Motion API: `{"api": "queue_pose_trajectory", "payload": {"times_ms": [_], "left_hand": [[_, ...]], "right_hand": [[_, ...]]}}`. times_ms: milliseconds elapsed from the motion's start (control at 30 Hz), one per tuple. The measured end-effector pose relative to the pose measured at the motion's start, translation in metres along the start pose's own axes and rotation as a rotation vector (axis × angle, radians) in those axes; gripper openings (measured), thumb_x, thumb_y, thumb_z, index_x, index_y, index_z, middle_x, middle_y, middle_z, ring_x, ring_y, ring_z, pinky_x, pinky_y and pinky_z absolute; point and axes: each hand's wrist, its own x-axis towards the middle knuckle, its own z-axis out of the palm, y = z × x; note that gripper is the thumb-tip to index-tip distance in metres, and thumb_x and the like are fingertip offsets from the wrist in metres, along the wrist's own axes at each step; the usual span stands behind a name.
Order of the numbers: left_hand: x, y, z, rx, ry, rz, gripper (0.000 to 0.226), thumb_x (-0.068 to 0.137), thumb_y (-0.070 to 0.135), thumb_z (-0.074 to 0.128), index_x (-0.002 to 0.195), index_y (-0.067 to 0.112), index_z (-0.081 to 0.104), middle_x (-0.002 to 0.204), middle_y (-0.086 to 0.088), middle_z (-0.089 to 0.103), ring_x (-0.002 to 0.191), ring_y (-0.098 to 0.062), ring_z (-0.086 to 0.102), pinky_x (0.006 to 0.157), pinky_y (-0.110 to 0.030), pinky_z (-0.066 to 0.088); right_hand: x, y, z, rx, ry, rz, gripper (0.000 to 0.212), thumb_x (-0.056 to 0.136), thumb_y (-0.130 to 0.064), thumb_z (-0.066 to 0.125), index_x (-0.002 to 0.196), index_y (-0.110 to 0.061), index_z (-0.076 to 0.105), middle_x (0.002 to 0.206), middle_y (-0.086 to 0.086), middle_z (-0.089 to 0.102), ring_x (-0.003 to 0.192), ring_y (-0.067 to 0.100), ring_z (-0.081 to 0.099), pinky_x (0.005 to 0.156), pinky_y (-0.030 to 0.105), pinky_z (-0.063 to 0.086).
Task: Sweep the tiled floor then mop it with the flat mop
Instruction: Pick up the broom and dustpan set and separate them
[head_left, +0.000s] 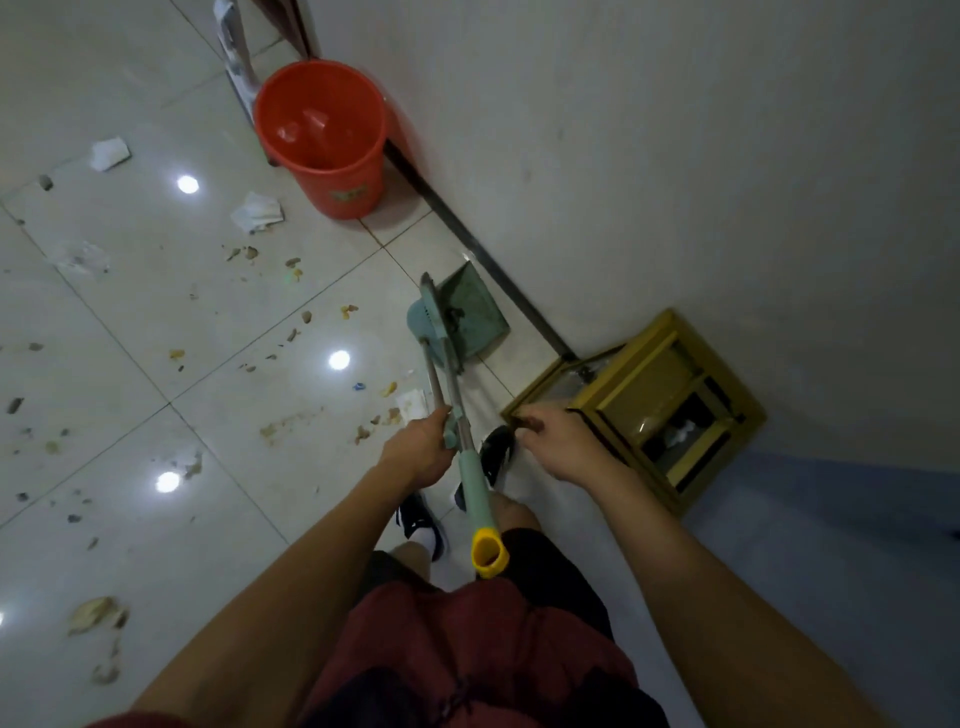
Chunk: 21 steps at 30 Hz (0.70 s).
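Left hand (423, 447): grips the clipped broom-and-dustpan set (452, 332), lifting it for sweeping.
Right hand (558, 441): loosely curled, empty, at three o'clock.

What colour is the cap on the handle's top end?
Yellow cap, seen in the head view.

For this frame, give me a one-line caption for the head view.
Left hand holds broom and dustpan handles by the wall, litter strewn over tiled floor near orange bucket.
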Motion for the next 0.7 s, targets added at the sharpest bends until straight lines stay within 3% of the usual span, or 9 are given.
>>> {"api": "queue_pose_trajectory", "payload": {"times_ms": [167, 300, 433, 500, 567, 633, 700], "left_hand": [[-0.019, -0.009, 0.045, 0.005, -0.018, -0.007, 0.065, 0.096, 0.04, 0.054, 0.154, 0.032, 0.026, 0.121, -0.014, 0.065, 0.101, -0.035, 0.064, 0.085, -0.045, 0.055], [-0.027, -0.008, 0.077, 0.0, 0.018, -0.024, 0.068, 0.096, 0.038, 0.055, 0.156, 0.032, 0.022, 0.124, -0.014, 0.062, 0.101, -0.036, 0.065, 0.075, -0.04, 0.053], [-0.031, -0.003, 0.103, -0.069, 0.074, -0.053, 0.073, 0.095, 0.028, 0.058, 0.158, 0.028, 0.021, 0.129, -0.016, 0.061, 0.105, -0.034, 0.064, 0.071, -0.034, 0.045], [-0.032, 0.002, 0.113, -0.116, 0.082, -0.057, 0.074, 0.096, 0.024, 0.057, 0.16, 0.025, 0.019, 0.128, -0.017, 0.061, 0.104, -0.035, 0.064, 0.073, -0.037, 0.051], [-0.033, 0.007, 0.121, -0.156, 0.059, -0.073, 0.076, 0.096, 0.022, 0.057, 0.16, 0.024, 0.016, 0.125, -0.018, 0.062, 0.101, -0.035, 0.064, 0.077, -0.043, 0.056], [-0.034, 0.012, 0.126, -0.191, 0.051, -0.098, 0.079, 0.095, 0.019, 0.058, 0.161, 0.025, 0.014, 0.119, -0.018, 0.064, 0.096, -0.034, 0.065, 0.076, -0.046, 0.057], [-0.032, 0.016, 0.129, -0.191, 0.05, -0.105, 0.082, 0.094, 0.016, 0.06, 0.161, 0.025, 0.012, 0.113, -0.018, 0.065, 0.091, -0.033, 0.066, 0.075, -0.046, 0.058]], "right_hand": [[-0.03, 0.006, 0.027, 0.081, -0.024, 0.003, 0.047, 0.098, -0.034, 0.055, 0.143, -0.019, 0.052, 0.142, 0.006, 0.055, 0.129, 0.023, 0.052, 0.106, 0.037, 0.044], [-0.046, 0.013, 0.052, 0.105, -0.047, -0.005, 0.047, 0.099, -0.035, 0.055, 0.143, -0.019, 0.053, 0.141, 0.006, 0.056, 0.127, 0.021, 0.054, 0.101, 0.032, 0.042], [-0.052, 0.028, 0.07, 0.187, -0.11, 0.048, 0.051, 0.097, -0.038, 0.056, 0.145, -0.023, 0.05, 0.134, 0.006, 0.06, 0.123, 0.024, 0.056, 0.105, 0.038, 0.046], [-0.052, 0.035, 0.076, 0.23, -0.104, 0.093, 0.052, 0.095, -0.04, 0.056, 0.145, -0.026, 0.049, 0.113, -0.003, 0.066, 0.102, 0.016, 0.063, 0.086, 0.028, 0.056], [-0.057, 0.036, 0.082, 0.281, -0.117, 0.122, 0.051, 0.095, -0.038, 0.055, 0.144, -0.026, 0.05, 0.095, -0.011, 0.061, 0.084, 0.01, 0.061, 0.069, 0.02, 0.053], [-0.06, 0.036, 0.086, 0.342, -0.132, 0.129, 0.047, 0.095, -0.035, 0.054, 0.141, -0.025, 0.053, 0.099, -0.002, 0.065, 0.085, 0.02, 0.068, 0.077, 0.036, 0.06], [-0.062, 0.037, 0.088, 0.423, -0.125, 0.151, 0.04, 0.094, -0.031, 0.054, 0.134, -0.025, 0.056, 0.099, 0.008, 0.068, 0.08, 0.03, 0.072, 0.072, 0.049, 0.062]]}}
